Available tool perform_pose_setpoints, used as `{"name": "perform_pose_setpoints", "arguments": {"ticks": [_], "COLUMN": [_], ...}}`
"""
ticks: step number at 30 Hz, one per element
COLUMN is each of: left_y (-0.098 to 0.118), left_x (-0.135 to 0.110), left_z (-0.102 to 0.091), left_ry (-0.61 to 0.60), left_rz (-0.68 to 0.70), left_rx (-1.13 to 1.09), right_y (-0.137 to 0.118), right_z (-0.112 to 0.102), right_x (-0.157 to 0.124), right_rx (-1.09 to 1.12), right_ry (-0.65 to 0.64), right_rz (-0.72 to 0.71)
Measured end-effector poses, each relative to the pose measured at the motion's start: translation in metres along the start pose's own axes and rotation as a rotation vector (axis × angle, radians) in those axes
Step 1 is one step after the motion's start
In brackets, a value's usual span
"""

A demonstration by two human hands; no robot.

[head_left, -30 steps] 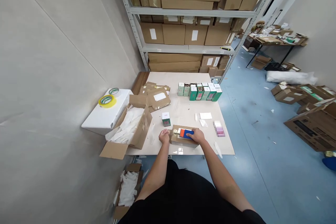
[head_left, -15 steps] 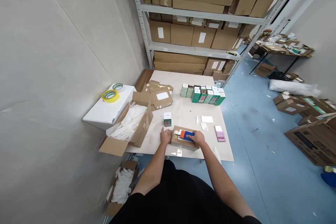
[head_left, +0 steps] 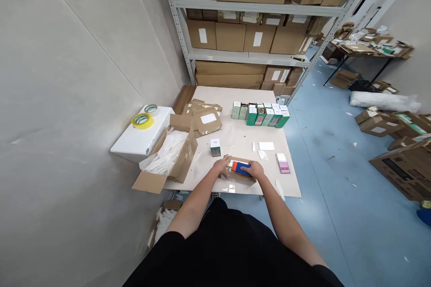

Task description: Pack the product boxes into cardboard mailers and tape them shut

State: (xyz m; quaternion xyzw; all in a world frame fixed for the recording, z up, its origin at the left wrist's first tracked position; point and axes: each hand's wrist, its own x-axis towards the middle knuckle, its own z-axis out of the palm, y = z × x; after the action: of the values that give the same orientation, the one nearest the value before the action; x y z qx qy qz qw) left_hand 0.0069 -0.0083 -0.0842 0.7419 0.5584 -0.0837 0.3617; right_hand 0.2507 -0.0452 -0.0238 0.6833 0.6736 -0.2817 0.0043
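1. Just inside the near edge of the worktop lies a small cardboard box, flat, with both hands on it.
2. The right hand is clenched over the right end of a blue-and-red tool, which rests on top of the box.
3. The left hand lies on the box's left end with its fingers reaching over the top. Whether it grips or only presses cannot be told at this size.
4. A single small green box stands upright just beyond the left hand, apart from it.
5. A row of green boxes stands upright toward the far side of the worktop, packed side by side.
6. White paper slips lie flat between that row and the right hand, and a blurred pink stack sits to the right of them.
7. An open carton with white packing inside hangs over the left edge of the worktop, and flattened cartons are piled behind it.
8. A yellow tape roll lies on a white cabinet against the wall, left of the carton.
9. Metal shelving loaded with brown cartons stands behind the worktop.
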Motion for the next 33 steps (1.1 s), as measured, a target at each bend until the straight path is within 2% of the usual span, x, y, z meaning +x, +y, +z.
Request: {"name": "perform_pose_setpoints", "arguments": {"ticks": [4, 11, 15, 24, 30, 33], "left_y": [-0.004, -0.002, -0.002, -0.002, -0.001, 0.0], "left_x": [0.0, -0.002, -0.004, 0.001, 0.004, 0.003], "left_z": [0.006, 0.005, 0.004, 0.002, 0.001, 0.0], "left_ry": [0.017, 0.036, 0.036, 0.033, 0.036, 0.022], "left_rz": [-0.013, -0.068, -0.074, -0.093, -0.115, -0.115], "left_rx": [-0.023, -0.064, -0.03, -0.019, 0.0, 0.017], "right_y": [0.001, 0.015, 0.045, 0.144, 0.164, 0.172], "right_z": [0.003, -0.009, -0.025, -0.071, -0.075, -0.076], "right_x": [0.0, 0.007, 0.002, -0.029, -0.033, -0.035], "right_rx": [0.014, 0.034, 0.024, -0.031, -0.025, -0.026], "right_ry": [0.034, -0.024, -0.013, 0.037, 0.052, 0.063], "right_rz": [-0.01, -0.022, 0.026, 0.163, 0.174, 0.223]}}
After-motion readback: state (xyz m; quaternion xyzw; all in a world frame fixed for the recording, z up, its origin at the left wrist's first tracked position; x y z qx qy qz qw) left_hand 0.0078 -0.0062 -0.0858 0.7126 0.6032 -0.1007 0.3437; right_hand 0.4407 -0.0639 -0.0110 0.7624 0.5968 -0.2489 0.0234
